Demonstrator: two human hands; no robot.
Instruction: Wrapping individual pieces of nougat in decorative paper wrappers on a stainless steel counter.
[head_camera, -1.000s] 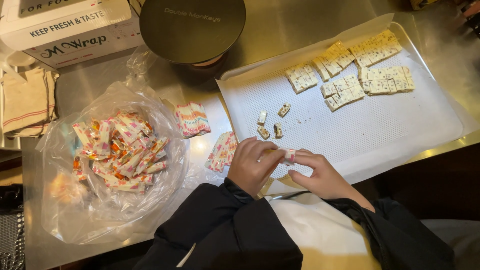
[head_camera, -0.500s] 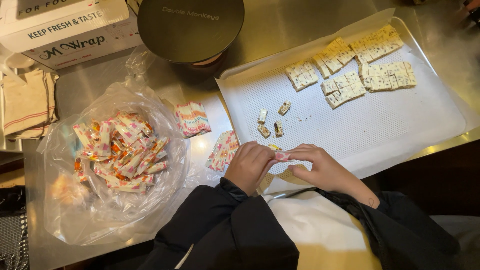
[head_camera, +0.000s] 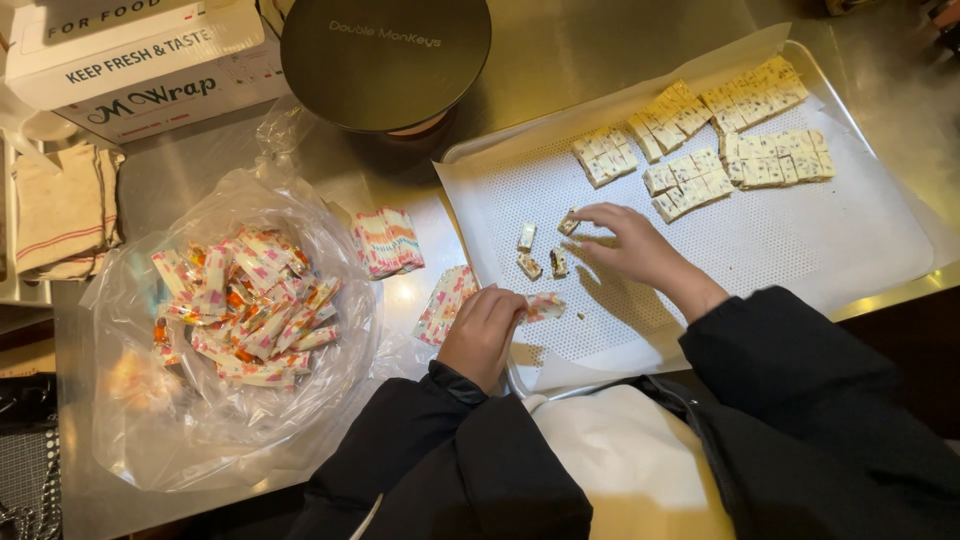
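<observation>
1. While the left hand keeps its fingers shut on a small candy in a pink and white wrapper, the candy sticks out over the near edge of the big silver metal tray.
2. The right hand reaches out on the tray, and its fingers pinch a little pale candy block.
3. Three more little pale blocks lie just beside that hand on the white bumpy tray liner.
4. Rows of cut pale candy squares sit at the far end of the tray.
5. Two small stacks of stripy flat wrappers lie on the shiny tabletop left of the tray.
6. A clear plastic bag full of wrapped candies sits further left.
</observation>
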